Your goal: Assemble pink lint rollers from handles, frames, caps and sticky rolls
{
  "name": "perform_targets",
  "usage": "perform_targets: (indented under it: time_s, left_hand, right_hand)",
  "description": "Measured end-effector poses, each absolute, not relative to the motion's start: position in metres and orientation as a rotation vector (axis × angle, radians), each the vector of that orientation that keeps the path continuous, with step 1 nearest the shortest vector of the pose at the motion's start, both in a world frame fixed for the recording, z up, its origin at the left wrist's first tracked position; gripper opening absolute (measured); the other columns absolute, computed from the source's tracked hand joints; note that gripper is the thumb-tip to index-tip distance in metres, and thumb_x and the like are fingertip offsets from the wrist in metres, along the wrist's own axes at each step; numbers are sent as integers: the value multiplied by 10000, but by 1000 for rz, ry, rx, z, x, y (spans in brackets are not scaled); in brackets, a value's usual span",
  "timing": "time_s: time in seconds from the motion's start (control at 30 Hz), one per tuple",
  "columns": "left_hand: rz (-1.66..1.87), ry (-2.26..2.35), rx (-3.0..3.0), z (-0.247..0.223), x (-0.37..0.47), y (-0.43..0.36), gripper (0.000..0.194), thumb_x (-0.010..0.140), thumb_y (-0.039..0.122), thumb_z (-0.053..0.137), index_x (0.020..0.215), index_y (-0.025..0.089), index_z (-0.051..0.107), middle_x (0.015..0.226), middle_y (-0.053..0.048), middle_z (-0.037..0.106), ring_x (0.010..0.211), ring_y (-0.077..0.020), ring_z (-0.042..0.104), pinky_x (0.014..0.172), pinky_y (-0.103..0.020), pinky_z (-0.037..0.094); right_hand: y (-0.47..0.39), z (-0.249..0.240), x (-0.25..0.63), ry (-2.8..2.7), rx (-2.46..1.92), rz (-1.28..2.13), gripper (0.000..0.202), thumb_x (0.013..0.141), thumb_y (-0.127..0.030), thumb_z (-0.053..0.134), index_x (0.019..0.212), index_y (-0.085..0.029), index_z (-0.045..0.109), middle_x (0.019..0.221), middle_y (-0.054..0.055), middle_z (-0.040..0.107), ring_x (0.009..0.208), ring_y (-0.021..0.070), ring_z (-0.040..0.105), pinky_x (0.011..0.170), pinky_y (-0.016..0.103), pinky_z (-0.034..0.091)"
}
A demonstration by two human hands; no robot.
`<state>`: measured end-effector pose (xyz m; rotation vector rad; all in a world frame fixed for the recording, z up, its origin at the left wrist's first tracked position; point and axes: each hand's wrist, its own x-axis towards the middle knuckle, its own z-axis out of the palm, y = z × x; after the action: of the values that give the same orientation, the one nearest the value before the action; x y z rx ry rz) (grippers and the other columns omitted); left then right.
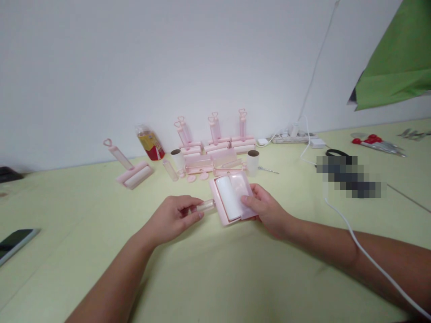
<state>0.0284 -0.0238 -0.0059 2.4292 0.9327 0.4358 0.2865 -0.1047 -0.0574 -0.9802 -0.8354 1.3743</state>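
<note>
A pink lint roller (229, 197) with a white paper roll and an opened pink cover lies between my hands on the pale green table (215, 269). My left hand (175, 217) pinches its clear handle (206, 206) at the left end. My right hand (266, 211) grips the roller's cover from the right, thumb on top. Behind them stand several assembled pink rollers (215, 139) with heart-topped handles against the wall.
Another finished roller (129, 170) lies to the left, near a red and yellow bag (150, 143). Cardboard cores (252, 161), loose pink parts (202, 168), a power strip (292, 137), a white cable (363, 251), red-handled scissors (373, 141) and a phone (15, 242) are around.
</note>
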Motion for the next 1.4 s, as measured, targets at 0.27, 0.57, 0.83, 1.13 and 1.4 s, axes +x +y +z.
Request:
perform_targets:
  time_s: [0.27, 0.57, 0.83, 1.13, 1.4]
  left_hand:
    - [455, 913, 2478, -9, 28, -23, 270, 871, 366, 631, 1054, 191, 725, 739, -20, 656, 611, -110, 545, 567, -205, 408]
    - [401, 896, 2481, -11, 37, -31, 250, 880, 347, 614, 1052, 201, 721, 763, -18, 663, 635, -117, 567, 589, -212, 415]
    - [506, 917, 2544, -5, 55, -46, 203, 844, 294, 644, 1000, 200, 733, 746, -21, 653, 628, -120, 559, 570, -219, 417]
    - [1234, 752, 1553, 16, 52, -55, 407, 797, 355, 702, 1137, 188, 552, 1009, -81, 676, 725, -203, 689, 560, -311, 564]
    - [1520, 905, 1377, 32, 51, -52, 360, 728, 260, 788, 964, 180, 528, 861, -20, 714, 480, -75, 567, 441, -194, 459]
  right_hand:
    - [-105, -60, 288, -889, -1000, 1331, 464, 776, -356, 728, 1150, -213, 494, 974, 43, 653, 785, 181, 636, 689, 324, 527]
    - [-112, -52, 283, -1035, -998, 1420, 629, 824, -366, 663, 1369, -223, 383, 1005, 54, 611, 720, 160, 609, 581, 297, 549]
    - [-119, -53, 279, -1106, -1061, 1399, 879, 763, -377, 750, 1480, -354, 240, 1198, 95, 554, 787, 192, 614, 482, 282, 575]
    - [-115, -54, 281, -801, -697, 1589, 524, 817, -422, 704, 1269, -284, 478, 1146, 63, 582, 828, 191, 661, 652, 354, 607]
    - [-123, -62, 282, -942, -536, 1849, 840, 803, -445, 727, 1484, -351, 245, 1398, 112, 460, 1107, 249, 599, 870, 475, 554]
